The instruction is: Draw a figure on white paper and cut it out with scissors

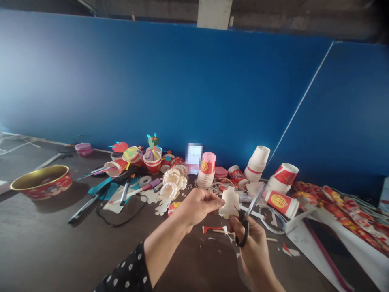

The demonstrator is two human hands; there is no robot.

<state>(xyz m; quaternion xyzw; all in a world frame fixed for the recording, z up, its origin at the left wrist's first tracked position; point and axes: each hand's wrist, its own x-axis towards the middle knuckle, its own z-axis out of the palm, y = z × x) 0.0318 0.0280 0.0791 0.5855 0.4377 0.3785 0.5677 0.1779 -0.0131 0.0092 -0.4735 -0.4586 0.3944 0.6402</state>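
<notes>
Pinching a white paper cut-out (229, 202) in the left hand (197, 207), held up above the dark surface (60, 243); right hand (253, 247) closed around black-handled steel scissors (251, 211), blades beside the cut-out. Finished-looking scalloped white cut-outs (172, 182) heaped nearby; apparently uncut red-and-white paper cups (282, 178) lying further right.

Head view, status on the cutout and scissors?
Left hand pinching white paper cutout. Right hand gripping black-handled scissors, blades beside the cutout. Paper scraps on the dark table below the hands.
</notes>
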